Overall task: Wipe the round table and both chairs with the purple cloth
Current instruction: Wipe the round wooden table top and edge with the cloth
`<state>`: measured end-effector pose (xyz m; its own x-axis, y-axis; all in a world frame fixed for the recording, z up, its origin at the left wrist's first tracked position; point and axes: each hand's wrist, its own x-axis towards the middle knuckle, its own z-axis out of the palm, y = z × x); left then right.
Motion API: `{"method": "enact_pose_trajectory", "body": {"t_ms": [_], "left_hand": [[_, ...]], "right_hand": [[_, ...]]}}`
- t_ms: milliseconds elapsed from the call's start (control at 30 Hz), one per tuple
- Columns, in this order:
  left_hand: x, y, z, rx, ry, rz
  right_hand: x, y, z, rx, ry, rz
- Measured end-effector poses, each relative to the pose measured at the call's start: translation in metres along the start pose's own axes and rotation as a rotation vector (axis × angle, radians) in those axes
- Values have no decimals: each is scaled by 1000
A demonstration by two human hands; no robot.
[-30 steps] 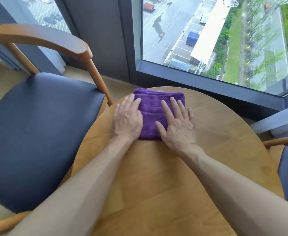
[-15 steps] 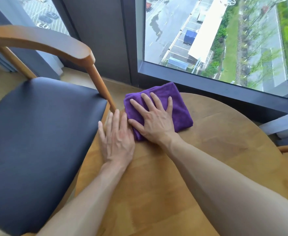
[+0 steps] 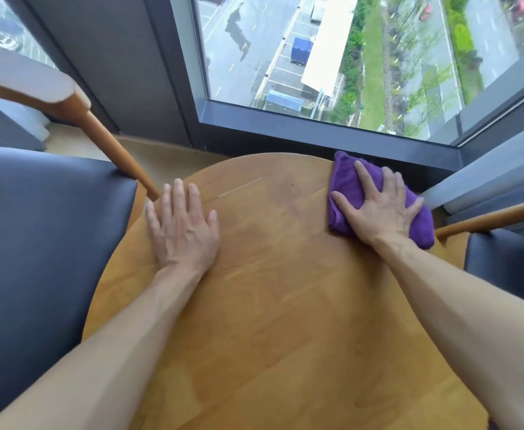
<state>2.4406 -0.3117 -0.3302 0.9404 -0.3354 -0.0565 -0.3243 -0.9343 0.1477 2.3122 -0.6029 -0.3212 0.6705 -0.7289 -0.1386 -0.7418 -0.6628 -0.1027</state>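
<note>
The purple cloth [image 3: 347,187] lay folded at approx. 1–2 o'clock on the round tabletop [image 3: 285,305], touching the far-right rim, just beside the window sill [image 3: 316,135]. The right hand [image 3: 378,212] was pressed flat on it w/ fingers [image 3: 363,175] spread wide and released, not clenched; in my judgement this was to push the cloth down evenly so that it rubbed the wood, not to grasp it. The left hand [image 3: 181,225] rested flat on the bare wood at approx. 10 o'clock, fingers also released and holding nothing, probably to steady the body while the other arm reached far. The left chair [image 3: 37,228] stood touching or very near the rim at 9 o'clock; the right chair [image 3: 508,259] at 3 o'clock. The tabletop wipe seemed in progress and both chairs probably not yet done.
</note>
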Motion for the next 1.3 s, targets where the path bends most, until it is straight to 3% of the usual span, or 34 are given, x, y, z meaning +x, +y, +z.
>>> {"method": "enact_pose_trajectory", "body": {"t_ms": [133, 267, 533, 633, 800, 1100, 1300], "left_hand": [[2, 2, -1, -21, -3, -20], [3, -3, -3, -27, -35, 1], [12, -7, -23, -233, -96, -29], [14, 0, -31, -155, -127, -56], [2, 40, -27, -144, -138, 8], [-24, 60, -9, -39, -229, 116], [-19, 65, -19, -13, -295, 89]], "right_hand": [[-21, 20, 3, 5, 10, 32], [-37, -13, 11, -2, 44, -22], [-112, -141, 35, -21, 38, -434], [-136, -150, 42, -33, 51, -470], [-121, -93, 29, -63, 36, -372], [-142, 104, 6, -21, 7, 115], [-192, 61, 20, -12, 54, 123]]}}
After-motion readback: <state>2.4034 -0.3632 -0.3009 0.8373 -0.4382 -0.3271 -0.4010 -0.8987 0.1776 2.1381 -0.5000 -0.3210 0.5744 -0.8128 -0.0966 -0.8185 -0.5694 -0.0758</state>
